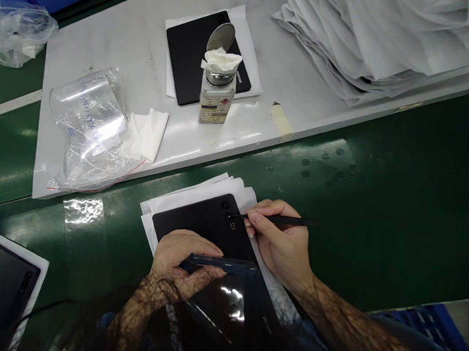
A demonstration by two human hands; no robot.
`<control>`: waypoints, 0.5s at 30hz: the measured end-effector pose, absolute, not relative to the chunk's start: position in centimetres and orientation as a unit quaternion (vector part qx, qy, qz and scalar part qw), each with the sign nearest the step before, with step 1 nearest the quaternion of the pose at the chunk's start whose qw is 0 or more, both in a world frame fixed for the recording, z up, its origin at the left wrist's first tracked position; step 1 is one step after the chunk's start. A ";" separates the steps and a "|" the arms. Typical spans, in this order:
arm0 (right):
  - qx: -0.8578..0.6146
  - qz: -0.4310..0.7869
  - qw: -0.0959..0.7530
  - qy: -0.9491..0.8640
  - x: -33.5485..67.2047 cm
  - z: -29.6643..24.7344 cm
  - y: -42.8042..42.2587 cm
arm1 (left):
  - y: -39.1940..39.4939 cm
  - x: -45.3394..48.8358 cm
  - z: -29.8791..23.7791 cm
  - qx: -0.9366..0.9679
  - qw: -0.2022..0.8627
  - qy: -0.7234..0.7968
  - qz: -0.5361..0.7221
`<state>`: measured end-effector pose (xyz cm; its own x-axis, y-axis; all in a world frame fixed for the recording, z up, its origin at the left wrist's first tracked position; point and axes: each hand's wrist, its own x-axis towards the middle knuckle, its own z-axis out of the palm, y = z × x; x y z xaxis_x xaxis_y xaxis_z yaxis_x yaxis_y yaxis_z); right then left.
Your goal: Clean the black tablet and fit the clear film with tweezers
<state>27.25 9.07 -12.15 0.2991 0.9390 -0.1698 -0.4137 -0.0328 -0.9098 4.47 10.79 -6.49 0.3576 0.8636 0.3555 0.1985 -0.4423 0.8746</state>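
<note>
Black, flat, matte tablet back (200, 221) lies on white paper sheets (186, 194) on the green belt (374, 204), its near end under a peeled clear film (222, 264). Left hand (183, 262) pinches that film's edge, while right hand (278, 240) pinches a thin black stylus (283, 220), tip at the camera lens. Pressing too hard could scratch the lens; a loosened pinch might let the film fall back.

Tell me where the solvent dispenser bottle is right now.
The dispenser bottle stands upper centre in the head view, on the white board, at the near edge of a black tablet.
</note>
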 end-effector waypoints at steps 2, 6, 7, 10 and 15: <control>-0.486 0.527 0.641 -0.275 27.2 -12.2 9.0 | 10.8 4.4 -6.4 0.731 0.383 0.362 0.433; -0.486 0.532 0.641 -0.263 27.3 -12.1 9.1 | 10.9 4.4 -6.4 0.731 0.384 0.365 0.429; -0.486 0.536 0.641 -0.258 27.4 -12.1 9.2 | 10.9 4.4 -6.5 0.730 0.384 0.365 0.432; -0.480 0.521 0.651 -0.274 28.2 -12.1 9.3 | 10.9 4.5 -6.6 0.730 0.383 0.358 0.439; -0.522 0.394 0.604 -0.455 30.5 -12.6 9.0 | 10.6 4.5 -6.9 0.728 0.382 0.368 0.435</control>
